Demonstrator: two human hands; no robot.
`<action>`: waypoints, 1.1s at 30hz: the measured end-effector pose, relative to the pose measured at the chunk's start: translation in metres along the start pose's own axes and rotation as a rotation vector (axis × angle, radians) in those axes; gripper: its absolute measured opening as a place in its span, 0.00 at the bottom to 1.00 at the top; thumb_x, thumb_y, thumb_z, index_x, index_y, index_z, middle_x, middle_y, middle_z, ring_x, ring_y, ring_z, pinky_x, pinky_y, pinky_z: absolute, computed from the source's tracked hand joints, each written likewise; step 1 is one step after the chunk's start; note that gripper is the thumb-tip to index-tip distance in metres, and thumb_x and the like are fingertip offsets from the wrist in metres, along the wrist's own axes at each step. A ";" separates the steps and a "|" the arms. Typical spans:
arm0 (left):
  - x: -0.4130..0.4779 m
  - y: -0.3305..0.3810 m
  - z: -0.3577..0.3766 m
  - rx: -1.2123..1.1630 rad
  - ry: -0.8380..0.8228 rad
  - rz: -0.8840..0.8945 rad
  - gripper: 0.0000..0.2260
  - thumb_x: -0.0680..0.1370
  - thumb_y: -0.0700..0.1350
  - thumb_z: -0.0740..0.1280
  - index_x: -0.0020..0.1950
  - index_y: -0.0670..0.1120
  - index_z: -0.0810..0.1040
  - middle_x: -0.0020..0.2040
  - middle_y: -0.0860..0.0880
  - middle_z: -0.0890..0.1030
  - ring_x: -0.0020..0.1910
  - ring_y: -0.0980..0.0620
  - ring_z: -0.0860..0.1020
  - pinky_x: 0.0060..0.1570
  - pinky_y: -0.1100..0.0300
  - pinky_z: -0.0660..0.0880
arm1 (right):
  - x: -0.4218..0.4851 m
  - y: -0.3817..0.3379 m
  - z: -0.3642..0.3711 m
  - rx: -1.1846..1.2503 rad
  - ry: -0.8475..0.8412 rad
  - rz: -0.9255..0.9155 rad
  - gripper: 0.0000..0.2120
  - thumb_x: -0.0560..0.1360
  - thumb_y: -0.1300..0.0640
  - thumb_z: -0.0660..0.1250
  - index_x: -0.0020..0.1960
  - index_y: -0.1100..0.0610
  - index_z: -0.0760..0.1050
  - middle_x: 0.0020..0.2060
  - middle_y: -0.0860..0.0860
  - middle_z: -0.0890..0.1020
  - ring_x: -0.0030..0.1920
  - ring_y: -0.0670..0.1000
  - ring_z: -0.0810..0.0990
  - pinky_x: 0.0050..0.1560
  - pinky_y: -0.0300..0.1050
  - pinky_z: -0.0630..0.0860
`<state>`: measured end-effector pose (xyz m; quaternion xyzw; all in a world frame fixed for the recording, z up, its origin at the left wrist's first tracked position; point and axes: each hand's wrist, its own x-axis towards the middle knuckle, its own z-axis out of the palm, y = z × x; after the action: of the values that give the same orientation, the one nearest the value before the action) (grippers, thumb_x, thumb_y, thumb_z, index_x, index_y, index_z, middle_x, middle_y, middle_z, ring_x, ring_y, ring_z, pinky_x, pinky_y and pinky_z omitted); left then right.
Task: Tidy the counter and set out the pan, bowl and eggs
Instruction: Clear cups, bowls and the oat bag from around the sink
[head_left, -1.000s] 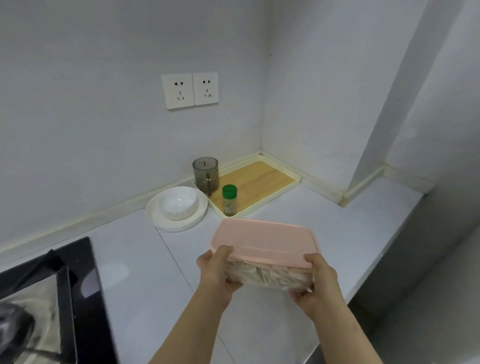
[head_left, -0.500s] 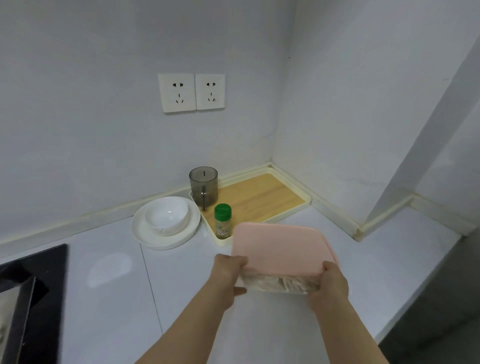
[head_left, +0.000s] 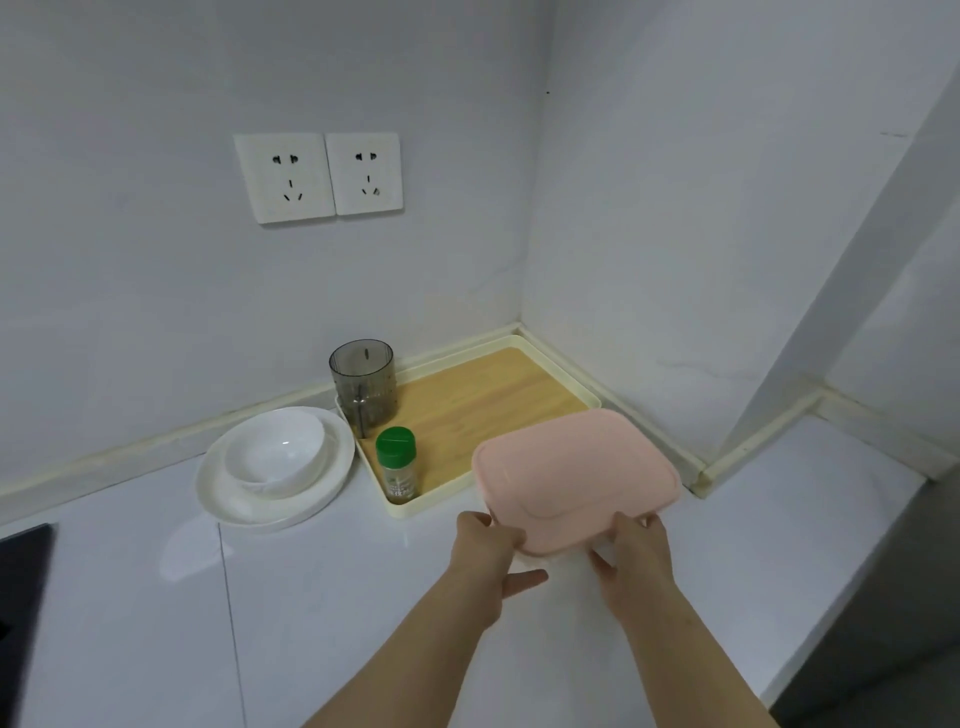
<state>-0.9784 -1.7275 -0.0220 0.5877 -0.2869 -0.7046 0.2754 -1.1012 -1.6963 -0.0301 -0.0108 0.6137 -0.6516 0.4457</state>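
Grips (head_left: 485, 553) (head_left: 631, 558) on pink box (head_left: 576, 478) above counter (head_left: 337, 613) (corner (head_left: 527, 260))

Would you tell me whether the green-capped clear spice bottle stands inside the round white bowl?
No, the green-capped clear spice bottle stands upright in the cream-rimmed wooden tray, beside the round white bowl.

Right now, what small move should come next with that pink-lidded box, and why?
Probably lower the pink-lidded box onto the tray's bare wood beside the green-capped bottle: left hand and right hand grip its near edge, holding it over the tray.
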 end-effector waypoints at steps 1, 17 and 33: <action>0.002 0.000 0.005 0.009 0.004 0.000 0.15 0.77 0.32 0.61 0.62 0.42 0.63 0.62 0.44 0.65 0.37 0.50 0.71 0.43 0.49 0.81 | 0.003 -0.002 0.000 -0.012 -0.013 -0.006 0.24 0.79 0.67 0.54 0.74 0.56 0.58 0.65 0.55 0.70 0.53 0.52 0.71 0.61 0.51 0.70; 0.020 0.007 0.049 -0.025 -0.029 0.020 0.26 0.77 0.33 0.64 0.73 0.42 0.59 0.69 0.43 0.65 0.38 0.50 0.69 0.43 0.49 0.81 | 0.052 -0.023 -0.010 -0.159 -0.025 -0.097 0.20 0.82 0.58 0.53 0.73 0.52 0.61 0.69 0.51 0.69 0.67 0.55 0.68 0.64 0.55 0.69; 0.028 0.010 0.044 -0.029 -0.096 -0.020 0.30 0.75 0.33 0.67 0.74 0.40 0.58 0.69 0.41 0.65 0.58 0.45 0.69 0.40 0.53 0.80 | 0.055 -0.029 -0.011 -0.240 -0.009 -0.041 0.19 0.82 0.56 0.55 0.72 0.49 0.63 0.68 0.51 0.70 0.66 0.55 0.70 0.55 0.54 0.71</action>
<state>-1.0253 -1.7513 -0.0269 0.5521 -0.2838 -0.7387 0.2627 -1.1573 -1.7246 -0.0385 -0.0795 0.6848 -0.5825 0.4306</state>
